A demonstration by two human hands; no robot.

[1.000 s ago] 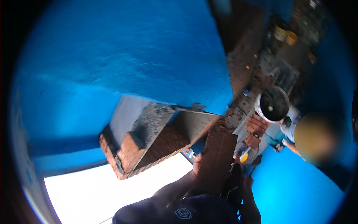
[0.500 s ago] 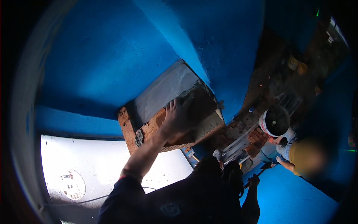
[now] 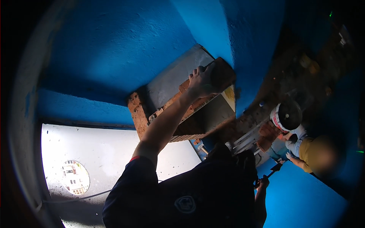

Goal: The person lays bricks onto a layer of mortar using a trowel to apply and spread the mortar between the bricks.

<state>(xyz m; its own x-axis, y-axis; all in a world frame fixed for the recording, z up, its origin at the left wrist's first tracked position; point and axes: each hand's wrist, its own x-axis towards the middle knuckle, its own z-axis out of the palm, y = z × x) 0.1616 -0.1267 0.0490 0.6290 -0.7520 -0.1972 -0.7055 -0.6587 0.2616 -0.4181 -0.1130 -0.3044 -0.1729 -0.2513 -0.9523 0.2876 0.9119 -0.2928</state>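
Observation:
My left hand point(image 3: 202, 81) is closed around the side of a dark reddish-brown brick point(image 3: 223, 74). This brick sits at the far end of a rough brick course point(image 3: 163, 110), close against the blue wall corner. Behind the course lies a smooth grey slab point(image 3: 171, 78), and below it is a dark box-shaped opening point(image 3: 205, 116). Low on the right, my right hand point(image 3: 263, 182) grips the handle of a trowel-like tool point(image 3: 276, 167) with a dark, flat head. Shadow hides the exact shape of that head.
Another person point(image 3: 306, 154) in a yellow top bends at the right, beside a white bucket point(image 3: 279, 117) and stacked red bricks point(image 3: 268, 135). A hammer-like tool point(image 3: 203, 149) lies below the brickwork. Blue walls point(image 3: 121, 49) enclose the corner; a cable point(image 3: 83, 198) crosses at lower left.
My left hand has moved up and right with the brick, which now rests nearer the blue corner. The opening below shows more. My right hand keeps hold of the tool; the view has shifted.

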